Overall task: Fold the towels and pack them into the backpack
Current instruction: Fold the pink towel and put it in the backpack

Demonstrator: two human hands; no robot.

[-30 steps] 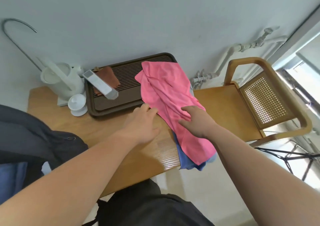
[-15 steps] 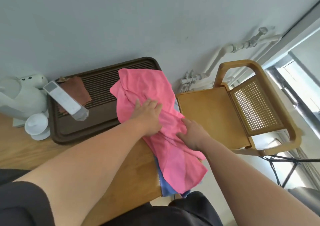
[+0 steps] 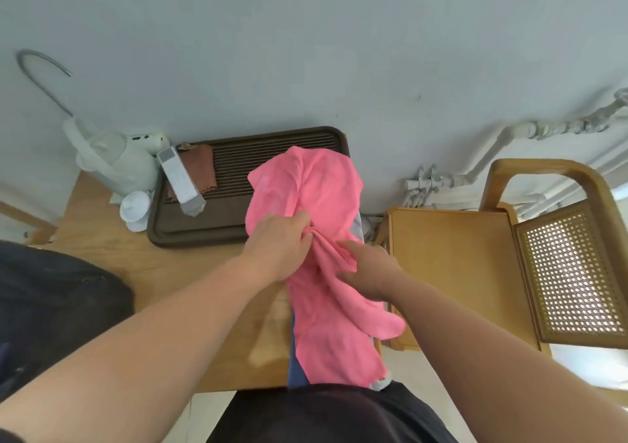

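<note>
The crumpled pink towel (image 3: 316, 204), draped over the right end of the table (image 3: 190, 272) atop a blue towel (image 3: 295, 371), is gripped in a bunch by the curled left hand (image 3: 278, 247) and pinched just beside it by the right hand (image 3: 370, 271). It is best lifted clear and shaken flat so corners can be matched before folding. The dark backpack (image 3: 57, 300) at the left is seen from outside only, its contents hidden, while a brown cloth (image 3: 200, 167) and a white device (image 3: 180, 181) are held by the brown tray (image 3: 224, 226).
</note>
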